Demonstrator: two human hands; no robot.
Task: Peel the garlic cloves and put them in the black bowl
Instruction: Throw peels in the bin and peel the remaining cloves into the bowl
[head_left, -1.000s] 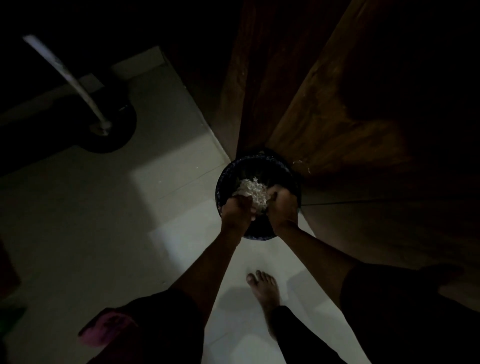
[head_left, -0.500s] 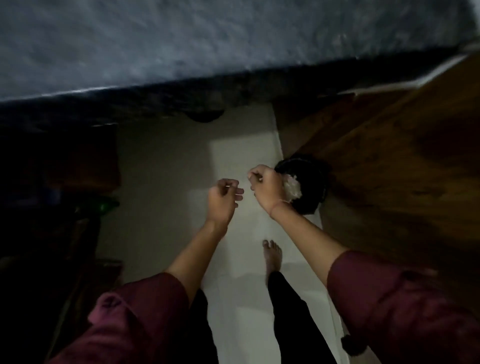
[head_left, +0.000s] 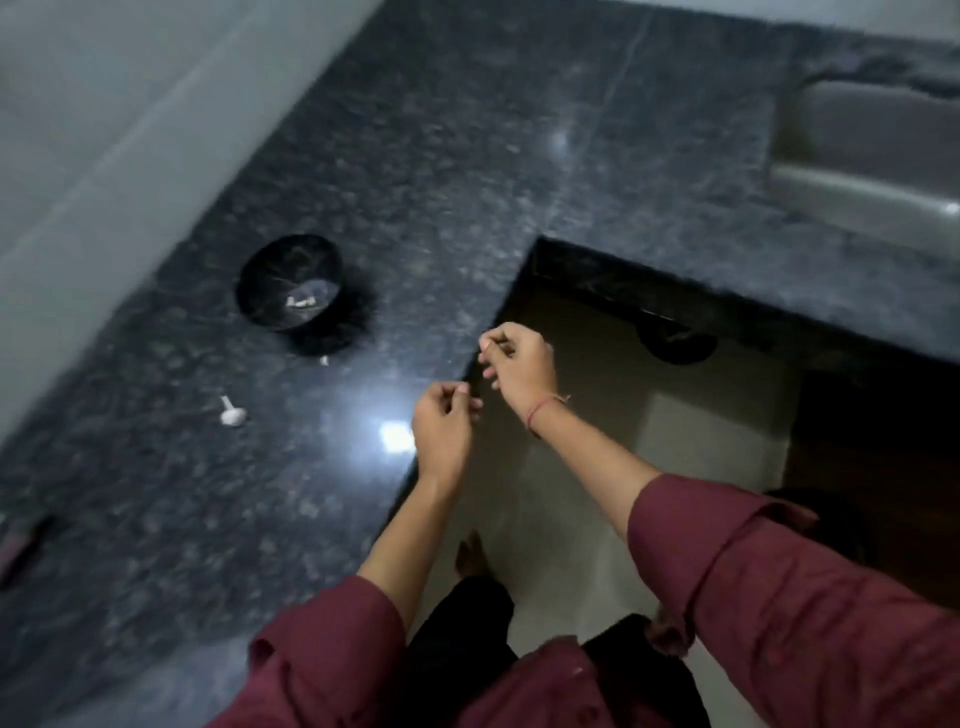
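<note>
The black bowl (head_left: 270, 312) stands on the dark granite counter (head_left: 441, 182) near the left wall, with a few pale peeled cloves (head_left: 301, 301) at its bottom. A whole garlic bulb (head_left: 231, 413) lies on the counter in front of the bowl, and a small pale scrap (head_left: 324, 360) lies beside the bowl's base. My left hand (head_left: 444, 421) hovers at the counter's front edge with loosely curled fingers, and nothing shows in it. My right hand (head_left: 519, 364) is just beyond it over the counter's inner corner, thumb and forefinger close together, with no visible item.
A steel sink (head_left: 872, 156) is set into the counter at the far right. A pale wall (head_left: 78, 156) runs along the left. A dark object (head_left: 21, 545) lies at the counter's left edge. Tiled floor and my foot (head_left: 470, 556) show below.
The view has swung up from a bin of peel on the floor to the counter. Both hands have left the bin and now hover apart at the counter's edge.
</note>
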